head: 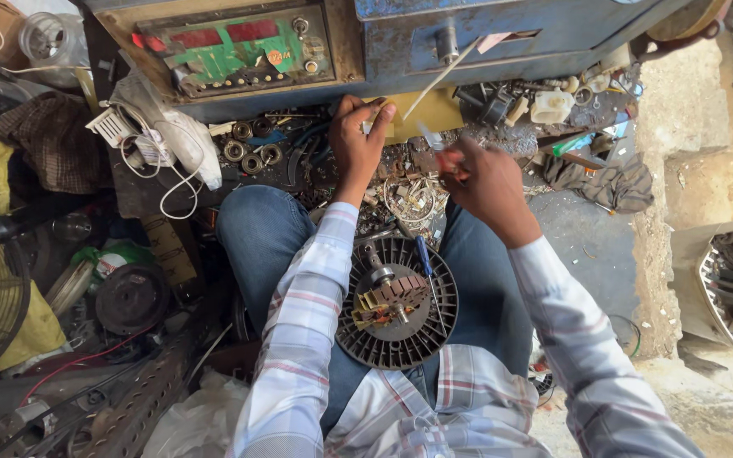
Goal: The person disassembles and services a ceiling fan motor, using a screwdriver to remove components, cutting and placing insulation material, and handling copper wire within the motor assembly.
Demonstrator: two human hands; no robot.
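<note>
grey fan motor (396, 303) on lap, below hands: left (356, 140) gripping yellow sheet (422, 114), right (487, 182) gripping red-handled tool (444, 159)

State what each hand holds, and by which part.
Right hand: a red-handled tool, gripped by its handle. Left hand: fingers on a small pale part; hold unclear.

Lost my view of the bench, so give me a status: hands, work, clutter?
Left hand pinching a yellow sheet. Right hand gripping a red-handled tool. Round motor plate on lap, blue screwdriver across it. Loose scrap parts between hands.
</note>
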